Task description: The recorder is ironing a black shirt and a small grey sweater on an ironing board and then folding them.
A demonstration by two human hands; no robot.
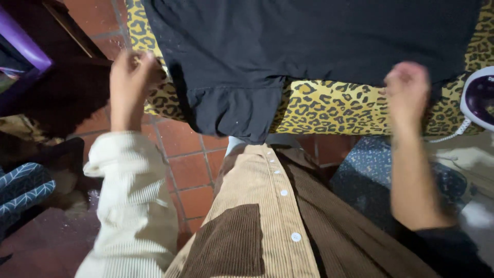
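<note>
Head view looks straight down at my two hands working on a black t-shirt spread over a leopard-print ironing board. My left hand is curled shut at the shirt's left edge, fingers pinched on what looks like the cloth where it meets the board's corner, though the exact bit of fabric under the fingertips is hidden from me. My right hand is blurred; it sits closed-looking at the shirt's lower hem on the right, and I cannot tell whether it is actually holding cloth or only pressing on it. The shirt lies flat with its long axis running left to right across the board, and one short sleeve hangs over the near edge, pointing down toward me. To do this well, I judge both hands should pull evenly outward along that long axis so the body lies smooth, with the hanging sleeve lifted back onto the board (it will crease if left dangling). Outward from the hands: a white and purple iron rests at the board's right end, its cord trailing off the edge. Below is a red tiled floor, my corduroy shirt with white buttons, a blue patterned cloth, and a purple-edged object at far left.
</note>
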